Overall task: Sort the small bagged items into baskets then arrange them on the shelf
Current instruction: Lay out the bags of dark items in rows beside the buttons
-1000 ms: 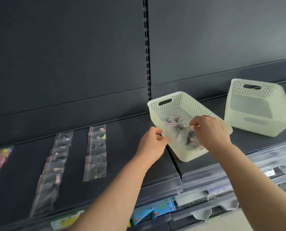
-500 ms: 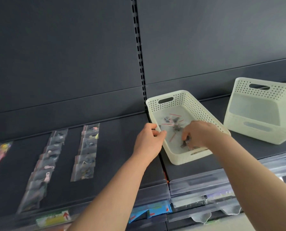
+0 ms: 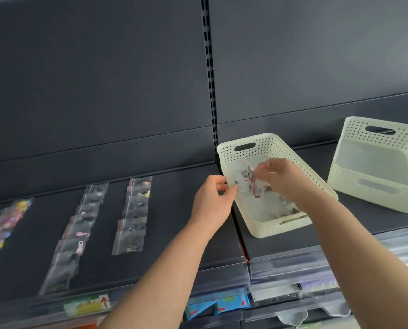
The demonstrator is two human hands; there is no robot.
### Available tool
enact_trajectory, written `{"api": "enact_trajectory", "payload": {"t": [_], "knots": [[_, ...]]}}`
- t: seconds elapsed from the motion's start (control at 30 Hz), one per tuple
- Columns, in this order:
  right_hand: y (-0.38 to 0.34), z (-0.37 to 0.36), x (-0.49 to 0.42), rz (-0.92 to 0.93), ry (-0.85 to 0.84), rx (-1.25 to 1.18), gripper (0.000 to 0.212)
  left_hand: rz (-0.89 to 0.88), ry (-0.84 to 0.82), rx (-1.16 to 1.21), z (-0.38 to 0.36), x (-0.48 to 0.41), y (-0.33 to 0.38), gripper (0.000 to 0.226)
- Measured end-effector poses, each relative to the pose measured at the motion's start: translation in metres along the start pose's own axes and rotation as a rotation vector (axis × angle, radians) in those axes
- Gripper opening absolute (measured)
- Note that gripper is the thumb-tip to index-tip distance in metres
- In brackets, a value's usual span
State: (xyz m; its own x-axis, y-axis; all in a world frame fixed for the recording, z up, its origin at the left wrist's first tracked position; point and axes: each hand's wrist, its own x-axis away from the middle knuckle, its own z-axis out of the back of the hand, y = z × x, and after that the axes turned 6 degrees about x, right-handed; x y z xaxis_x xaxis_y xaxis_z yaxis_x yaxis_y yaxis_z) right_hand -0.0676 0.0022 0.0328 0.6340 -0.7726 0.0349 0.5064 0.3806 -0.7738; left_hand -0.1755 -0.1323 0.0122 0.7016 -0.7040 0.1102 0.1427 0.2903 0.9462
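Pinches one small bag [image 3: 257, 189] with the right hand [image 3: 285, 179], fingertips closed on it just above the near basket [image 3: 276, 227]. Clamps the left hand [image 3: 211, 201] on that basket's left rim. Finds a few more bags on the basket floor (contents too blurred to name), second basket [image 3: 376, 184] apparently empty, rows of bags [image 3: 135, 214] flat on the shelf [image 3: 174, 222]. Judging by this: sorting partway, arranging mostly ahead.

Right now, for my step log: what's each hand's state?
Left hand: grips the basket rim.
Right hand: pinches a small bag over the basket.
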Motion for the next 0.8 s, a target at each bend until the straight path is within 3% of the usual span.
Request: {"api": "enact_trajectory", "payload": {"t": [0.13,0.27,0.37,0.47,0.63,0.8], "knots": [[-0.009,-0.006,0.009,-0.075,-0.018,-0.157,0.01,-0.03,0.0,0.038,0.012,0.005,0.002,0.023],[-0.024,-0.018,0.02,0.028,-0.027,-0.227,0.011,-0.043,-0.008,0.154,0.021,0.013,0.005,0.015],[-0.044,-0.037,0.029,0.149,-0.018,-0.104,0.009,-0.021,0.01,0.274,0.034,0.018,0.01,0.011],[-0.057,-0.063,0.032,0.206,-0.005,-0.02,0.01,-0.03,0.087,0.231,0.053,0.021,0.004,0.018],[-0.058,-0.109,0.035,0.163,-0.05,0.087,0.011,0.093,0.235,0.306,0.093,0.025,-0.023,0.015],[-0.058,-0.139,0.039,0.1,-0.168,0.302,0.012,0.21,0.233,0.447,0.125,0.031,-0.046,0.017]]}}
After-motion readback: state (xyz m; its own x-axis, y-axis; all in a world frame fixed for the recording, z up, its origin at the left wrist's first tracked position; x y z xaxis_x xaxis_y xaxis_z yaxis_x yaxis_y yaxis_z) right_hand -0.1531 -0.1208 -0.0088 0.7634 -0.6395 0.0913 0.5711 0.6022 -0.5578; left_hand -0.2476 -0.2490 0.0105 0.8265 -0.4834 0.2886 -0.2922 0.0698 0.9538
